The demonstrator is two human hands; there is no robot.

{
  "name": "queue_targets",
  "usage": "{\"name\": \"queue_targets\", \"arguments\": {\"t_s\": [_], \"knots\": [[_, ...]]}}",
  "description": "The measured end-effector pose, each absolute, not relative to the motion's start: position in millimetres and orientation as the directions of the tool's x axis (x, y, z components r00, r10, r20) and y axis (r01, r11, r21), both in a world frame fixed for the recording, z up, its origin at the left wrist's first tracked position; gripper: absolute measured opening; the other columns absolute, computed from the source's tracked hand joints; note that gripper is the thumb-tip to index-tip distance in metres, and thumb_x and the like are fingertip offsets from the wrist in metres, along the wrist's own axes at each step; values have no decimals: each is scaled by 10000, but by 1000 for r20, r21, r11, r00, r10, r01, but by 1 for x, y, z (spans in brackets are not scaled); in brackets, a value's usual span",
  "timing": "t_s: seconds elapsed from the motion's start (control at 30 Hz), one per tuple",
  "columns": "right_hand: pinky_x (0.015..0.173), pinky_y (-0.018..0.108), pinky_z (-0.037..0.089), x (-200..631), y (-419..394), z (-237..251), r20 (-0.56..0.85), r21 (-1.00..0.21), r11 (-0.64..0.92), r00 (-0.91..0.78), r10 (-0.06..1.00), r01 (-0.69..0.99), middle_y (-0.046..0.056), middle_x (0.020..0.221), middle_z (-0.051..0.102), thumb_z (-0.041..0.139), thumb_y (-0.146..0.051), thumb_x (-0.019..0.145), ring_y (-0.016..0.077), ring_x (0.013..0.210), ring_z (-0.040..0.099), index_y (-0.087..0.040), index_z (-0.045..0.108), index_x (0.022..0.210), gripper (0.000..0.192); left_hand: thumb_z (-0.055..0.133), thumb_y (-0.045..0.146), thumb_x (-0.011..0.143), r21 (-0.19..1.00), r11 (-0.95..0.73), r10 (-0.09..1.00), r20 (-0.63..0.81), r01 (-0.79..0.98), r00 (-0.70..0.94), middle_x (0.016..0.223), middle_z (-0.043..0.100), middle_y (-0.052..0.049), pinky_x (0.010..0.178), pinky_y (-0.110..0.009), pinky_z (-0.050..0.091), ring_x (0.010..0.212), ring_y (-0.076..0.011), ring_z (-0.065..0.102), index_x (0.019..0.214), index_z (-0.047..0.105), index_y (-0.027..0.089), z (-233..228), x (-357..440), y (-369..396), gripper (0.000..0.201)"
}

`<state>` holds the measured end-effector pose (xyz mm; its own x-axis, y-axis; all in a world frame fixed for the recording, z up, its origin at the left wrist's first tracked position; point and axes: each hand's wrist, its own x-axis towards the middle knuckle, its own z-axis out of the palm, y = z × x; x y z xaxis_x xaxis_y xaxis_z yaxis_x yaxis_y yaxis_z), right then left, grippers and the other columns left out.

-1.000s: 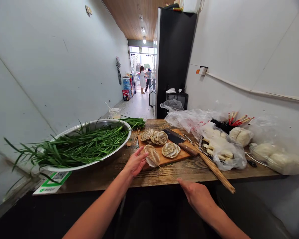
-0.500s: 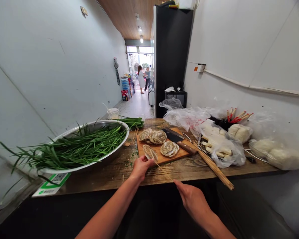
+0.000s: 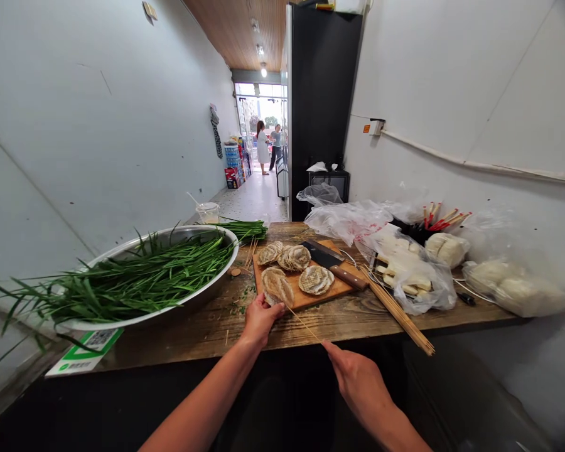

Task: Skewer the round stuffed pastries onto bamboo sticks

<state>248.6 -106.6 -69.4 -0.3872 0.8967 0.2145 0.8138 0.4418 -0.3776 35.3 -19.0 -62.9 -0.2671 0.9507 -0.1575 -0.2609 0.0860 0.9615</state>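
My left hand [image 3: 260, 319] pinches the near edge of a thin, round, brownish piece of food [image 3: 277, 285], tilted up over the front left of the wooden cutting board [image 3: 306, 301]. A thin wooden skewer [image 3: 307, 325] runs from that edge toward my right hand [image 3: 355, 370], whose fingers are closed on its near end. Whether the tip is inside the piece is hidden by my left fingers. Similar round pieces [image 3: 294, 257] lie overlapping at the back of the board, and a single one [image 3: 316, 280] lies on the right. A cleaver [image 3: 332, 260] with a wooden handle rests along the board's right side.
At left, a metal basin [image 3: 238, 242] holds long green chives [image 3: 155, 276]. A bundle of skewers [image 3: 400, 314] overhangs the table's front edge. Plastic bags of pale food [image 3: 414, 276] and a black holder with red-tipped sticks [image 3: 440, 220] stand right. Two people [image 3: 263, 147] stand by the distant doorway.
The held round piece has turned to show more of its broad face. Both hands remain on the piece and skewer. The whole view has shifted slightly.
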Motion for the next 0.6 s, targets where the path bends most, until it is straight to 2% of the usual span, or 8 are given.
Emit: {"name": "queue_targets", "arguments": {"t_s": [0.13, 0.3, 0.6], "knots": [[573, 218, 449, 248, -107, -70, 177, -382, 421, -382, 907, 823, 53, 704, 679, 324, -129, 896, 153, 603, 632, -170, 573, 1193, 390, 757, 181, 475, 978, 40, 941, -106, -206, -322, 741, 661, -26, 575, -237, 492, 630, -141, 603, 853, 582, 120, -68, 37, -19, 421], [618, 237, 469, 246, -110, -72, 164, -438, 410, -377, 911, 800, 64, 706, 677, 303, -130, 894, 160, 609, 632, -162, 551, 1224, 414, 768, 192, 472, 975, 9, 927, -91, -221, -363, 765, 666, -44, 607, -274, 513, 657, -160, 612, 876, 590, 121, -68, 40, -19, 447], [612, 251, 475, 240, -112, -76, 179, -485, 386, -343, 922, 785, 81, 667, 671, 284, -148, 892, 171, 587, 627, -142, 576, 1197, 423, 753, 240, 512, 983, -26, 929, -43, -182, -367, 803, 673, -51, 634, -302, 523, 682, -171, 622, 884, 579, 124, -70, 42, -20, 426]]}}
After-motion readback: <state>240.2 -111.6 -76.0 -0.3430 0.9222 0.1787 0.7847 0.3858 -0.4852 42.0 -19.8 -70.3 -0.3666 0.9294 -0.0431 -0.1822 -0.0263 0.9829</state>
